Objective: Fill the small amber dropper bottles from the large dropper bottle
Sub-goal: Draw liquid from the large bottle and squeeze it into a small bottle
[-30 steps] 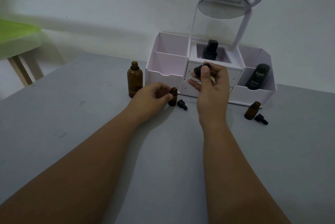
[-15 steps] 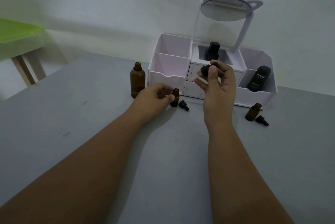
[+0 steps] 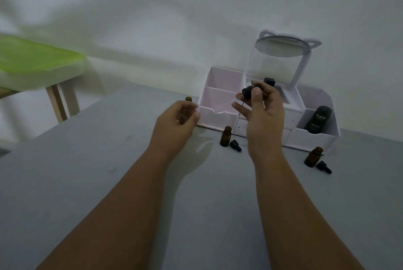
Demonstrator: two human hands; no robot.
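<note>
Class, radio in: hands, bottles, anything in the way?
Right hand holds dropper. Left hand at big bottle, grip unclear. Two small bottles open. Nothing blocking.

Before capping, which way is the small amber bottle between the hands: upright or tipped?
Upright: the small amber bottle stands on the table, open neck up, its cap lying beside it.

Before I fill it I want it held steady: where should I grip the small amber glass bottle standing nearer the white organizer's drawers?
Grip the small amber glass bottle around its round lower body, coming from its left with the left hand. It stands upright and uncapped, so the neck must stay free, and its black dropper cap lies close on the right.
</note>
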